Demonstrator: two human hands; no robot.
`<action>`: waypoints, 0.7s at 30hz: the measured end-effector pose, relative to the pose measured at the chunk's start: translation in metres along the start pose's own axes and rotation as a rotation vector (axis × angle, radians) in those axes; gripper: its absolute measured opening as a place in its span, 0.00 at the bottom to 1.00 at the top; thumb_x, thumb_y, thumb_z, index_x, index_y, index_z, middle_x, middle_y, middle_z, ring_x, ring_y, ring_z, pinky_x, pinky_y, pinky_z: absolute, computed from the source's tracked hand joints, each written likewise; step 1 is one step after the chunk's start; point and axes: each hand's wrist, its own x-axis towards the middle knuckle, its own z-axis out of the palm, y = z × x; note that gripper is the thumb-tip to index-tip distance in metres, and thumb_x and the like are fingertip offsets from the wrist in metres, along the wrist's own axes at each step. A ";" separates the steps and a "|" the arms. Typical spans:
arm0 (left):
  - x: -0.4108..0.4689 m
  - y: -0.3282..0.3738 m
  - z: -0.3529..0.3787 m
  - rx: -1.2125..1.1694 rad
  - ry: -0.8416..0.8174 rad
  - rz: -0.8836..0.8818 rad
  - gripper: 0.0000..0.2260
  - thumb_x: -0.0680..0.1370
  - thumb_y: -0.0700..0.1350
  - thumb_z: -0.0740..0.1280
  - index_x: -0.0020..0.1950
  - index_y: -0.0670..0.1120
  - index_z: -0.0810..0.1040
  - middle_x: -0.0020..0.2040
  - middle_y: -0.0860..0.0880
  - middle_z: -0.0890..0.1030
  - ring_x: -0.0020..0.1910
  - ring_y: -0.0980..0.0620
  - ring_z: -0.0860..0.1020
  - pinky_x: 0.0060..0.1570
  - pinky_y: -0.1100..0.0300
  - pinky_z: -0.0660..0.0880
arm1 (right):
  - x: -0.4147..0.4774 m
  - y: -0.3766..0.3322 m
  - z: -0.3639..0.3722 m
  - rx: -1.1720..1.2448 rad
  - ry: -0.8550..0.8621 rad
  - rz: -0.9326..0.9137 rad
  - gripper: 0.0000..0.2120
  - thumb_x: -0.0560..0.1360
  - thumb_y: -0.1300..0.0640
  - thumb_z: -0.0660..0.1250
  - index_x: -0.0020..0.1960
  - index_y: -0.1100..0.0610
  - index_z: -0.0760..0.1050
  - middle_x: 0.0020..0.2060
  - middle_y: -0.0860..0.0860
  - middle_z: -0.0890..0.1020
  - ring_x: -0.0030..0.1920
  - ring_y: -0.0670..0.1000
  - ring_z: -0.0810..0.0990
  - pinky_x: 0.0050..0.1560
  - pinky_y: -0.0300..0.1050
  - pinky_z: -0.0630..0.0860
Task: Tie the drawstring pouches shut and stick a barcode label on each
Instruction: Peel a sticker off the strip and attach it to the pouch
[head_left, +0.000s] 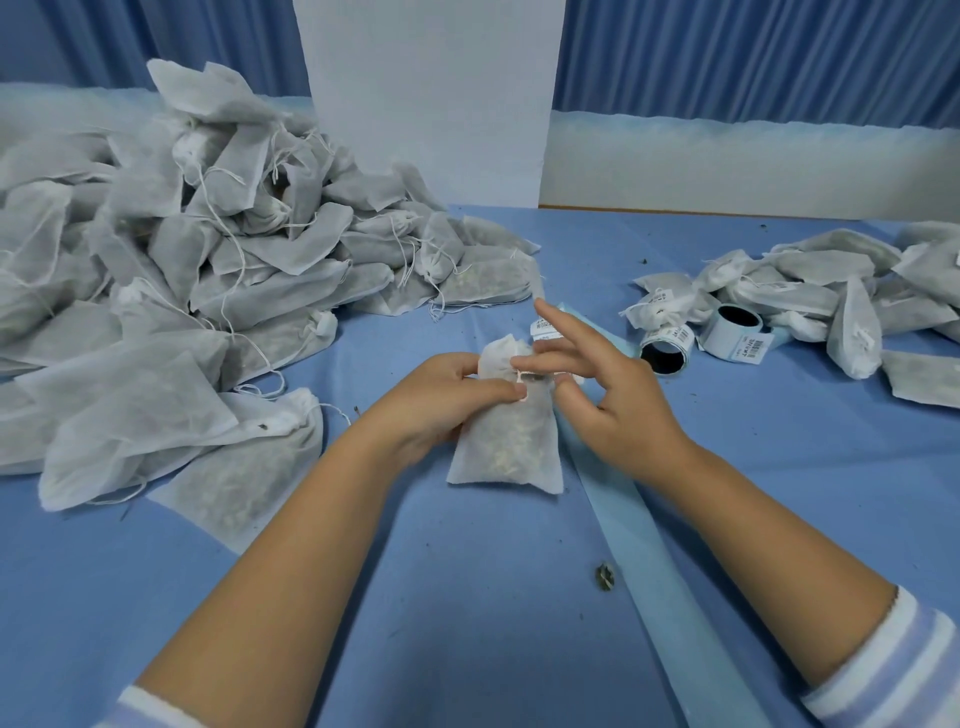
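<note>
Striped sleeve (893, 670) at the worktop's (467, 597) near edge. Mid-worktop, left hand (441, 384) grips the pouch (506, 447) by its neck; right hand (608, 384) pinches the drawstring (521, 375), forefinger raised. Tying evidently underway; next needs a sticker from the label rolls (667, 348).

The pouch (506, 447) is thin white non-woven cloth, matt and slightly fuzzy. Under it the table cover (415, 597) looks like matt blue fabric. Right of the pouch, the label rolls (735, 332) are smooth, glossy paper.
</note>
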 end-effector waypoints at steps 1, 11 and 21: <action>0.000 -0.001 0.000 0.018 0.013 0.000 0.09 0.75 0.41 0.72 0.55 0.46 0.82 0.50 0.46 0.86 0.49 0.49 0.84 0.50 0.54 0.78 | 0.001 -0.001 0.000 0.065 0.037 0.015 0.30 0.74 0.67 0.60 0.74 0.48 0.63 0.52 0.41 0.84 0.63 0.44 0.77 0.64 0.39 0.71; -0.004 0.002 0.009 0.120 -0.071 0.082 0.10 0.68 0.45 0.69 0.49 0.50 0.83 0.45 0.51 0.85 0.45 0.55 0.83 0.45 0.61 0.76 | 0.012 0.004 0.003 0.538 0.106 0.522 0.37 0.73 0.58 0.74 0.75 0.46 0.60 0.47 0.51 0.86 0.47 0.49 0.84 0.54 0.47 0.79; 0.000 -0.001 0.006 0.120 0.097 0.022 0.09 0.70 0.47 0.76 0.47 0.48 0.79 0.40 0.50 0.85 0.41 0.52 0.84 0.43 0.57 0.78 | 0.014 -0.001 -0.003 0.661 0.257 0.584 0.23 0.74 0.58 0.72 0.67 0.48 0.71 0.49 0.48 0.86 0.51 0.48 0.84 0.53 0.43 0.80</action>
